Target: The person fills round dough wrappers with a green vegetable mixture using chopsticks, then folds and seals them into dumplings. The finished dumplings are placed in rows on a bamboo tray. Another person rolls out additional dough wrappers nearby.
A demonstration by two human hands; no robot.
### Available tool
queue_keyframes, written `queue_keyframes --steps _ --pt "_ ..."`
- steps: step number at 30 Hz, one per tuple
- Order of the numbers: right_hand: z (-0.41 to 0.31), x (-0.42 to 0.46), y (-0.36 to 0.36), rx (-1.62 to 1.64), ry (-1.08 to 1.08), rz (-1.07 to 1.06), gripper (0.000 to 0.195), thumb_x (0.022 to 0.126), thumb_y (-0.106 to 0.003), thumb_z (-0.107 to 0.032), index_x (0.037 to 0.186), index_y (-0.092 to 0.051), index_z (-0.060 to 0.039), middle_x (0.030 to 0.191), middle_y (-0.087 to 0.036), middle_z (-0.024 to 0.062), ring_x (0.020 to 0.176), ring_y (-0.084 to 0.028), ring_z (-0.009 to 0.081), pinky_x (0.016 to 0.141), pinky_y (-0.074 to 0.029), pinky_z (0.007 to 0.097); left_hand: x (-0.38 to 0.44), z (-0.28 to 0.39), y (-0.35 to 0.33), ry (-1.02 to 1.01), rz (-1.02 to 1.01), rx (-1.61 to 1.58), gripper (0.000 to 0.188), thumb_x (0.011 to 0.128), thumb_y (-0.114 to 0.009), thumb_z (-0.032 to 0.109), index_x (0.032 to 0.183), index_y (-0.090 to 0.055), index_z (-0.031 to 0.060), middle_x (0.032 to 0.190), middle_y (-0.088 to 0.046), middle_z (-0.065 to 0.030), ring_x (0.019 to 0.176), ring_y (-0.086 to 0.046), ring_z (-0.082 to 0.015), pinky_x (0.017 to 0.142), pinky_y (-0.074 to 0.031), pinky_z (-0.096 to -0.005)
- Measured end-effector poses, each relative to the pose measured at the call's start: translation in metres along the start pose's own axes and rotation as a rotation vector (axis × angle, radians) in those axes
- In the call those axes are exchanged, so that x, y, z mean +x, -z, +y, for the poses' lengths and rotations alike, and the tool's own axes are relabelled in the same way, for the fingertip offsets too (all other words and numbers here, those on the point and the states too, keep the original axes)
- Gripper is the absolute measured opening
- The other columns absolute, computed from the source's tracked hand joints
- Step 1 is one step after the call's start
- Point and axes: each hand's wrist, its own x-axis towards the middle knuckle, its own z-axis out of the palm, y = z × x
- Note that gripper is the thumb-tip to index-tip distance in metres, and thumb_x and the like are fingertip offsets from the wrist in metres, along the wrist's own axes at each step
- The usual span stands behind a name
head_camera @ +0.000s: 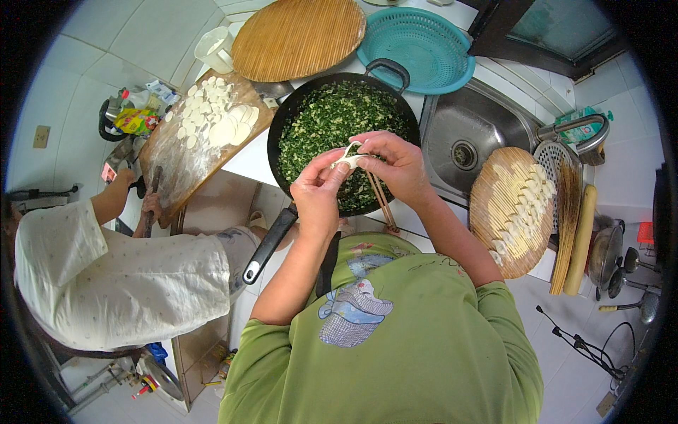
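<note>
Over a black wok [275, 159] of chopped green and pale yellow filling [339, 114], both my hands pinch a folded white dough wrapper [349, 157]. My left hand [321, 183] grips its near left side between thumb and fingers. Thumb and fingertips of my right hand [394, 163] hold its right side, and wooden chopsticks [382, 200] slant down from beneath that palm. Filling inside the wrapper is hard to make out. To the right, a round slatted tray [482, 212] bears rows of shaped dumplings [522, 209].
At left, a co-worker's hand [151, 206] holds a dark-handled tool by a floured board [175, 164] with dough rounds [228, 127]. A slatted lid [299, 40], teal colander [416, 50] and steel sink [476, 122] lie beyond. The wok's handle [270, 246] juts toward me; a rolling pin [580, 241] lies right.
</note>
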Motion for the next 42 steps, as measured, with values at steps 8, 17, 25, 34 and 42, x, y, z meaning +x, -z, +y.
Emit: queue_keyframes --steps 8,17,25,34,42 --pt "0.010 -0.011 0.010 0.125 -0.207 0.078 0.019 0.082 -0.068 0.000 0.100 -0.066 -0.0001 0.097 -0.064 0.0035 0.087 -0.061 0.0096 0.079 -0.050 0.0250 0.004 0.002 0.003 0.190 0.059 -0.280 0.014 0.091 -0.055 -0.003 0.104 -0.060 -0.0052 0.098 -0.065 -0.0143 0.091 -0.066 -0.0233 0.085 -0.058 -0.0343" --pt "0.008 -0.009 0.009 0.086 -0.115 0.097 0.006 0.082 -0.066 0.001 0.087 -0.066 0.0007 0.085 -0.062 0.0005 0.074 -0.056 0.0067 0.066 -0.045 0.0216 0.003 -0.001 0.003 0.260 0.007 -0.304 0.016 0.089 -0.055 -0.006 0.104 -0.060 -0.0054 0.104 -0.065 -0.0159 0.094 -0.066 -0.0227 0.085 -0.058 -0.0321" --pt "0.007 -0.012 0.005 -0.256 0.004 0.161 0.007 0.079 -0.069 0.000 0.084 -0.064 -0.0011 0.084 -0.060 0.0010 0.072 -0.054 0.0075 0.063 -0.044 0.0212 -0.002 0.004 -0.007 0.221 -0.052 -0.172 0.026 0.089 -0.056 -0.007 0.115 -0.059 -0.0056 0.111 -0.062 -0.0135 0.099 -0.064 -0.0220 0.088 -0.056 -0.0320" --pt "-0.002 -0.009 0.005 -0.053 -0.055 0.124 0.013 0.078 -0.071 -0.001 0.091 -0.069 -0.0020 0.087 -0.062 0.0026 0.078 -0.058 0.0096 0.067 -0.047 0.0216 0.001 0.002 -0.003 0.216 0.013 -0.178 0.018 0.090 -0.056 -0.005 0.106 -0.062 -0.0059 0.105 -0.063 -0.0155 0.096 -0.065 -0.0241 0.087 -0.057 -0.0353" --pt "0.001 -0.005 0.010 -0.333 0.121 0.083 0.010 0.074 -0.071 0.001 0.082 -0.065 -0.0011 0.085 -0.062 0.0047 0.076 -0.059 0.0128 0.064 -0.047 0.0250 -0.001 0.004 -0.008 0.269 -0.009 -0.137 0.018 0.089 -0.057 -0.004 0.107 -0.062 -0.0053 0.105 -0.064 -0.0155 0.094 -0.065 -0.0229 0.085 -0.058 -0.0332"
